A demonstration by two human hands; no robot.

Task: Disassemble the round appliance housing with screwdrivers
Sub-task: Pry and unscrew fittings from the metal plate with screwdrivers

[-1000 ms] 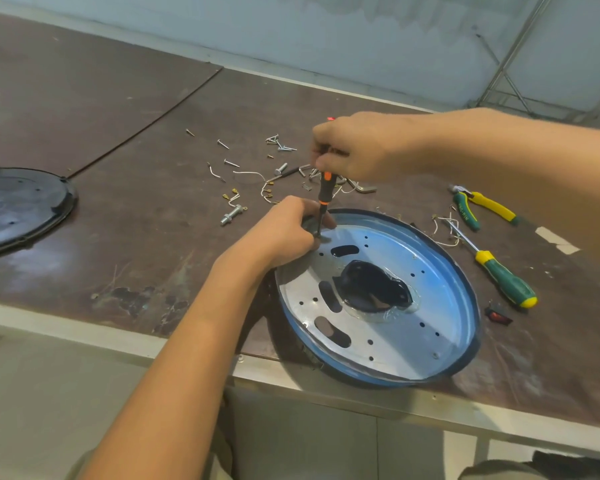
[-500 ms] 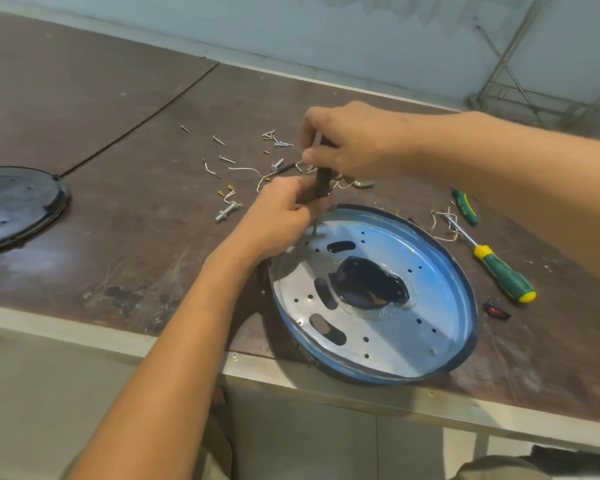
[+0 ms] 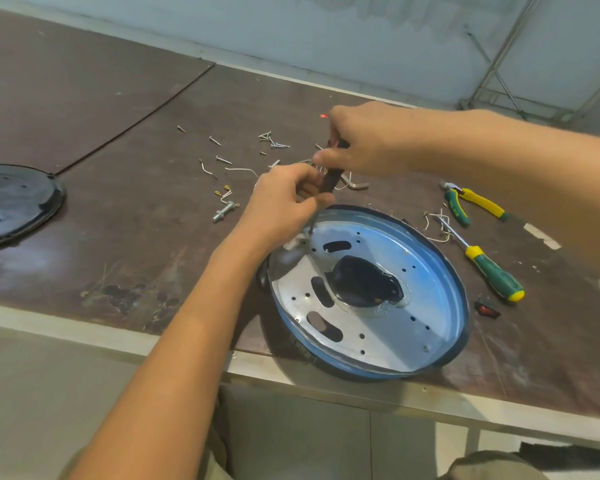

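The round housing [image 3: 440, 292] lies near the table's front edge, a blue-rimmed metal dish with slots, small holes and a dark central opening. My right hand [image 3: 361, 140] grips the dark handle of a screwdriver [image 3: 329, 183] held almost upright, its tip at the dish's far-left rim. My left hand [image 3: 284, 206] curls around the screwdriver's lower shaft, just above the rim. The tip itself is partly hidden by my left fingers.
Loose screws and wire bits [image 3: 246, 157] are scattered behind the housing. A green-yellow screwdriver [image 3: 489, 271] and green-yellow pliers [image 3: 471, 204] lie to the right, with a small red switch [image 3: 487, 310] by them. A black round cover [image 3: 14, 202] sits at the left edge.
The screwdriver's orange collar, visible a second ago, is now covered as my left fingers close around the shaft. Both hands stay at the same rim spot; the view has shifted a little.
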